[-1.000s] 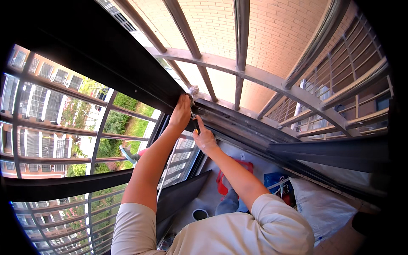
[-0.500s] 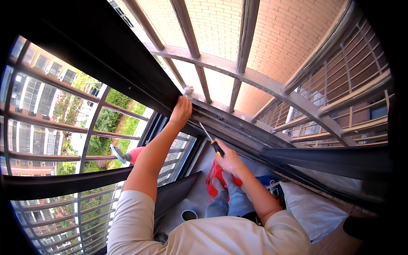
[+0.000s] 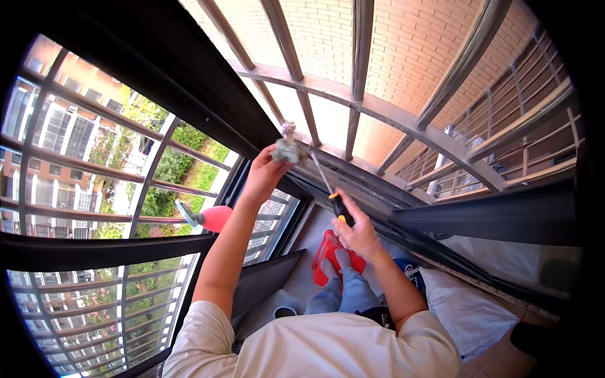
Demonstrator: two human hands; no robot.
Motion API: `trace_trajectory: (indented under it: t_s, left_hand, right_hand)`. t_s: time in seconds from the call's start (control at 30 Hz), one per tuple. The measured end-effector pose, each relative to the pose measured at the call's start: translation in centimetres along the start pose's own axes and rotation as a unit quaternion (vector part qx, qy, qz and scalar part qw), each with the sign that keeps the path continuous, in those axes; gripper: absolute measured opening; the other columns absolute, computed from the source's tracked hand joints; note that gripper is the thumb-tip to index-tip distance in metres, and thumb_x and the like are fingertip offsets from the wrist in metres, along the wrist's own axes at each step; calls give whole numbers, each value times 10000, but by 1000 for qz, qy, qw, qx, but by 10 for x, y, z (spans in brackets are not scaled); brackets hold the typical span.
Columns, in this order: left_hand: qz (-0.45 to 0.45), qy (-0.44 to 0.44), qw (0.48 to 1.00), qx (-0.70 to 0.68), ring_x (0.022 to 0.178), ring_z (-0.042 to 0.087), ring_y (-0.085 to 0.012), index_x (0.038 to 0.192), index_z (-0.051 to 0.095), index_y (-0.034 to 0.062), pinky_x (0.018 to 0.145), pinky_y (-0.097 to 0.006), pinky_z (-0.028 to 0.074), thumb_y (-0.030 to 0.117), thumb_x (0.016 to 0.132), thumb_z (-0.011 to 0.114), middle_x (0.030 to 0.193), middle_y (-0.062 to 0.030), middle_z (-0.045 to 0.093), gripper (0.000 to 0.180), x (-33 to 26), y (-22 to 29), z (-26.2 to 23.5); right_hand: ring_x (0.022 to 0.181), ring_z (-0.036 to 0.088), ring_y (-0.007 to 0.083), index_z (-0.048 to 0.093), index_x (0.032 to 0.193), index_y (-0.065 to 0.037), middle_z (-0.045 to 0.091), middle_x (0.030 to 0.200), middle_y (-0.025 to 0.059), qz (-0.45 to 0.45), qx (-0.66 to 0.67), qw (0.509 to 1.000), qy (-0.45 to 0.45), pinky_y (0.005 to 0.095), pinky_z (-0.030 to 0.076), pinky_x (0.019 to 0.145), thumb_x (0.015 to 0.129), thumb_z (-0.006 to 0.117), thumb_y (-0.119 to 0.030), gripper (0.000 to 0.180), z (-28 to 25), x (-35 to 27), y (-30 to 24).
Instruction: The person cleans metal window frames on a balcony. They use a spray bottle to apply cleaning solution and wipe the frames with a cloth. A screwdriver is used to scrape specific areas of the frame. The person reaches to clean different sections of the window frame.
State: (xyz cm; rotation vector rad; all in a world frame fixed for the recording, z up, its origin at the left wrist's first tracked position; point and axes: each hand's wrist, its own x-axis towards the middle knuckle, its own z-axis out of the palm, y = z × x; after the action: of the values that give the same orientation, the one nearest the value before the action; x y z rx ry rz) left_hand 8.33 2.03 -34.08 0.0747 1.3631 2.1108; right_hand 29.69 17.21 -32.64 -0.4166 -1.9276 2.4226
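Note:
Between the fingertips of my left hand point(image 3: 263, 176) is a crumpled grey-green rag point(image 3: 287, 152), held just above the window track point(image 3: 353, 178). Close behind it, at the sill by the bars, sits a small whitish crumpled wad point(image 3: 288, 129). My right hand point(image 3: 359, 234) is closed round the black and yellow handle of a screwdriver point(image 3: 341, 206). Its thin metal shaft points up toward the rag, with the tip beside the rag's right edge; whether they touch I cannot tell.
Metal security bars point(image 3: 361, 57) stand outside the opening. A pink spray bottle point(image 3: 216, 218) is by the left window frame point(image 3: 75, 255). Under my feet is a red stool point(image 3: 322, 275). A dark round container point(image 3: 285, 312) and a white plastic bag point(image 3: 463, 309) lie lower down.
My left hand has come back from the whitish wad and now shows the grey-green rag in its fingers. The screwdriver has shifted, its tip now higher, near the rag.

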Motion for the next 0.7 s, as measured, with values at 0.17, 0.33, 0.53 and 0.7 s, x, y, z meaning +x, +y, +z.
trace_trajectory:
  t_s: [0.17, 0.33, 0.53, 0.7]
  left_hand:
    - [7, -108, 980, -164, 1191, 474, -260, 1262, 415, 25, 1046, -424, 354, 6, 853, 434, 1269, -139, 491, 411, -38, 27, 8]
    - [28, -108, 985, -132, 1206, 460, -307, 1267, 408, -49, 1048, -433, 346, 81, 863, 454, 1303, -184, 466, 427, -47, 35, 7]
    - [-14, -138, 975, -173, 1179, 485, -285, 1218, 467, 5, 1003, -445, 383, 74, 851, 417, 1205, -153, 541, 376, -59, 66, 35]
    - [102, 26, 986, 128, 1030, 584, -207, 1221, 484, 21, 903, -343, 479, -80, 845, 477, 1118, -97, 580, 390, -54, 93, 52]
  right_hand:
    - [458, 388, 37, 311, 1417, -189, 458, 635, -21, -35, -42, 998, -20, 198, 347, 414, 867, 537, -29, 616, -5, -5, -27]
    - [759, 577, 129, 347, 1398, -136, 599, 896, 100, -86, -157, 982, -66, 247, 459, 686, 846, 559, -45, 598, 3, -12, -52]
    - [1006, 620, 290, 355, 1388, -141, 603, 1082, 244, -104, -235, 964, -73, 313, 450, 856, 824, 585, -100, 610, 7, -4, -55]
    - [911, 645, 244, 361, 1388, -144, 622, 1016, 235, -96, -173, 978, -67, 294, 456, 817, 828, 583, -98, 604, 12, 1, -67]
